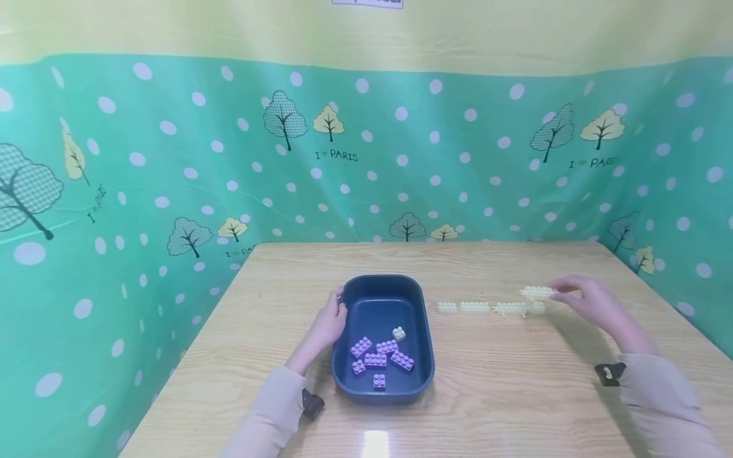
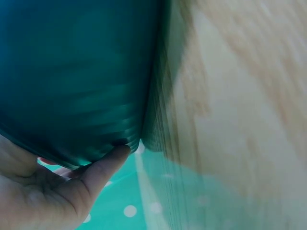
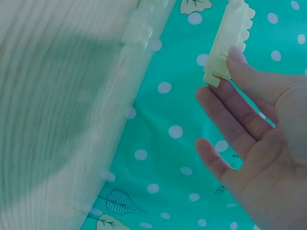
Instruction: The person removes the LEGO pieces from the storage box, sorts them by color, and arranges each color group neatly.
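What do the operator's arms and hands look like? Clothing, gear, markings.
The left hand and right hand are bare, no gloves. Left sleeve and right sleeve are long, pale grey-beige, without visible print. A small black piece juts from the left cuff; another, with a pale spot, from the right.

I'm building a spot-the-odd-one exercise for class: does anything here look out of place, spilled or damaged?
A single pale brick lies near the purple bricks in the blue tray, its colour odd there, since other pale bricks line up on the table. Nothing looks spilled or plainly damaged.
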A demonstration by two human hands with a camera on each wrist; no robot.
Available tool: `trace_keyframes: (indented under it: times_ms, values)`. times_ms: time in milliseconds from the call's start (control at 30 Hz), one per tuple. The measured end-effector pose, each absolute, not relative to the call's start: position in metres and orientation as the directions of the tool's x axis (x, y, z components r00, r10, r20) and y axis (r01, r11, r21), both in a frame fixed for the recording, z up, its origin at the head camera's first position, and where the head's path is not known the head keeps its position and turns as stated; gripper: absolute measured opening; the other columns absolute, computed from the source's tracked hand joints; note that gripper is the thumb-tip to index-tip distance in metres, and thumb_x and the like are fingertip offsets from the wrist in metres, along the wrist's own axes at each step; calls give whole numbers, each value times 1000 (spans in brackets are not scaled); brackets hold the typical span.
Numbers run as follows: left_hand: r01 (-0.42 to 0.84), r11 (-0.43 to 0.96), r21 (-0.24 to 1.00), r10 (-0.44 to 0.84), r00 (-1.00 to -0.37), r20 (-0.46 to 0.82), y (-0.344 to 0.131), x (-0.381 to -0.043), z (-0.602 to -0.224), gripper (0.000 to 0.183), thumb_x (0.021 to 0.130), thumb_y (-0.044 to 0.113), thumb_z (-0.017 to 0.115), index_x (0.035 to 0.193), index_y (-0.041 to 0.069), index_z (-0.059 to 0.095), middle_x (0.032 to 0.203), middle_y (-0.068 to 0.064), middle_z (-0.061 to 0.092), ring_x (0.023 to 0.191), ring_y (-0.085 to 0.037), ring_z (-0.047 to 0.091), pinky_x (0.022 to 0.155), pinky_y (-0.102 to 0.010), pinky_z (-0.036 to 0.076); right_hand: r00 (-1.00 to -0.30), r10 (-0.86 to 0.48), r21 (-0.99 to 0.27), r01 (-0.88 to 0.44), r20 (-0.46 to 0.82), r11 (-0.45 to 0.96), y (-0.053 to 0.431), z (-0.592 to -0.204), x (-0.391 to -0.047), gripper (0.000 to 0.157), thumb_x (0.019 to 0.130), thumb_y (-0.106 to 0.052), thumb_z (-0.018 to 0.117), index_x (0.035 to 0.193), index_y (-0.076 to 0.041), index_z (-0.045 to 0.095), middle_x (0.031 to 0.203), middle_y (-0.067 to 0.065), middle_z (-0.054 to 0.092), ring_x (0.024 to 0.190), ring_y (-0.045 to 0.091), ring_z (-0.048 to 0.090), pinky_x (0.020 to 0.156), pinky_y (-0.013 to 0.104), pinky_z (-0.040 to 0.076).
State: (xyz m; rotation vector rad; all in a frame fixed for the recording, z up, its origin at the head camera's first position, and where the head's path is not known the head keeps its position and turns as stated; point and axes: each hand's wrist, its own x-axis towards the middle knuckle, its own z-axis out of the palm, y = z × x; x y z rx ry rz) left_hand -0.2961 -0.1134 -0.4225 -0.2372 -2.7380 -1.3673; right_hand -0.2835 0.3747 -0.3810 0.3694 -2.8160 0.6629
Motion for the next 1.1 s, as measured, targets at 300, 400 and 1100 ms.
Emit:
trace_keyframes:
  times_ms: [300, 400, 1100]
  values:
    - [160, 596, 787, 101, -987, 124, -114, -297, -425, 46, 98, 10, 33, 142, -5, 28, 138, -30, 42, 107, -37, 57, 84, -46, 52, -944, -185, -383, -284, 274, 879, 393, -389, -283, 30, 88, -12, 63, 108, 10, 62, 104, 32, 63, 98, 51, 56, 80, 62, 46]
    - [157, 597, 787, 99, -988, 122, -115, -297, -425, 46, 98, 10, 33, 142, -4, 29, 139, -30, 42, 104, -36, 58, 82, -45, 52, -946, -180, -371, -274, 269, 887, 398, -391, -283, 30, 87, -12, 64, 108, 10, 62, 103, 32, 63, 98, 51, 56, 80, 61, 45]
    - [167, 602, 781, 101, -986, 133, -112, -295, -422, 46, 98, 10, 34, 141, -5, 29, 137, -30, 44, 98, -34, 59, 74, -40, 53, -961, -160, -359, -235, 225, 903, 429, -409, -286, 30, 86, -12, 64, 105, 11, 62, 100, 31, 65, 97, 52, 56, 79, 61, 45]
